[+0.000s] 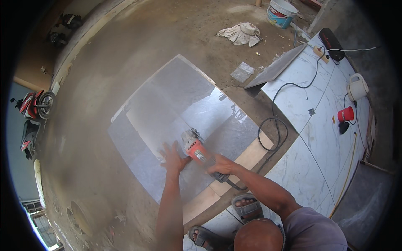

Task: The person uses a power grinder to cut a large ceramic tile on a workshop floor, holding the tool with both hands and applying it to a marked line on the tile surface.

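A red-and-black angle grinder (200, 154) is in my right hand (222, 165), which wraps round its rear body. Its disc end is over a large glossy grey tile (150, 90), close to a thin line running across the surface. Whether the disc touches the tile cannot be made out through the dust. My left hand (172, 159) lies on the tile with fingers spread, just left of the grinder's head. Pale boards or tile pieces (251, 153) show from under the tile's near right edge.
White marbled tiles (310, 146) cover the right side. A black cord (274, 98) loops to a power strip (320, 54) near a black speaker (331, 44). A red cup (346, 114) and pale jug (357, 88) stand there. Farther off are a bucket (281, 14), a cloth (243, 33) and motorbikes (33, 106).
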A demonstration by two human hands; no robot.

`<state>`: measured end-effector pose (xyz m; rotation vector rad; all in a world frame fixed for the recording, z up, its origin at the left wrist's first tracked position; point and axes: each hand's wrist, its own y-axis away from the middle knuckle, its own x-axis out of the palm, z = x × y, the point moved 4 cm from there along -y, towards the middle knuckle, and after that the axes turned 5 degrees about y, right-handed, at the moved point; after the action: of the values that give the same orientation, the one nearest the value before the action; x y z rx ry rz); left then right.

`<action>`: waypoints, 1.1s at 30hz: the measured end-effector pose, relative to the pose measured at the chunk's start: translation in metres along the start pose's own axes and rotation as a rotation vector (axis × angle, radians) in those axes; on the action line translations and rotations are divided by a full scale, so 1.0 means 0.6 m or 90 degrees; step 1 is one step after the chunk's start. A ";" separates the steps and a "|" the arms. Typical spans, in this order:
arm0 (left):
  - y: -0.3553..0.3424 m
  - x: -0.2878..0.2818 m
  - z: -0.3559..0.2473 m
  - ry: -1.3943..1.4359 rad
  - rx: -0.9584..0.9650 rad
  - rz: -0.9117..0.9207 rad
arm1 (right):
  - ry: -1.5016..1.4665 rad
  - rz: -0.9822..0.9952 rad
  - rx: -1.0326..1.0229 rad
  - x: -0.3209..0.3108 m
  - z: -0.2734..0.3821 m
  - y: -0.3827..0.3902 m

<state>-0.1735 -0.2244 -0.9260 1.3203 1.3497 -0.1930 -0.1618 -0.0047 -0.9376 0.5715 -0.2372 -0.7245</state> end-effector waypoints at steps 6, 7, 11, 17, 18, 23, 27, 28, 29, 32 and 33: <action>0.004 0.006 0.004 -0.016 0.013 -0.015 | 0.021 -0.003 0.027 0.003 -0.028 0.001; 0.005 0.007 0.004 -0.020 0.017 -0.019 | 0.020 -0.005 0.029 0.004 -0.036 0.000; 0.007 0.009 0.008 -0.027 0.030 -0.035 | 0.017 0.007 0.026 0.004 -0.026 0.013; 0.009 0.013 0.011 -0.029 0.061 -0.049 | 0.011 -0.016 0.023 0.001 -0.008 0.037; 0.010 0.013 0.012 -0.038 0.064 -0.048 | 0.017 -0.020 0.025 0.000 0.003 0.044; 0.013 0.012 0.009 -0.052 0.075 -0.035 | 0.013 -0.041 0.008 0.002 -0.006 0.046; 0.014 0.011 0.004 -0.064 0.072 -0.012 | -0.001 -0.044 -0.004 0.005 -0.020 0.048; 0.014 0.011 0.002 -0.069 0.069 -0.002 | -0.005 -0.047 -0.006 0.005 -0.023 0.049; 0.014 0.012 0.004 -0.069 0.069 -0.003 | -0.005 -0.048 -0.007 0.005 -0.023 0.050; 0.013 0.015 0.008 -0.095 0.086 -0.010 | -0.001 -0.026 -0.001 0.008 -0.028 0.053; 0.014 0.016 0.007 -0.093 0.086 -0.009 | -0.005 -0.035 0.007 0.008 -0.034 0.055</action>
<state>-0.1619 -0.2191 -0.9302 1.3815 1.2399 -0.3902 -0.1318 0.0203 -0.9359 0.5871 -0.2341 -0.7796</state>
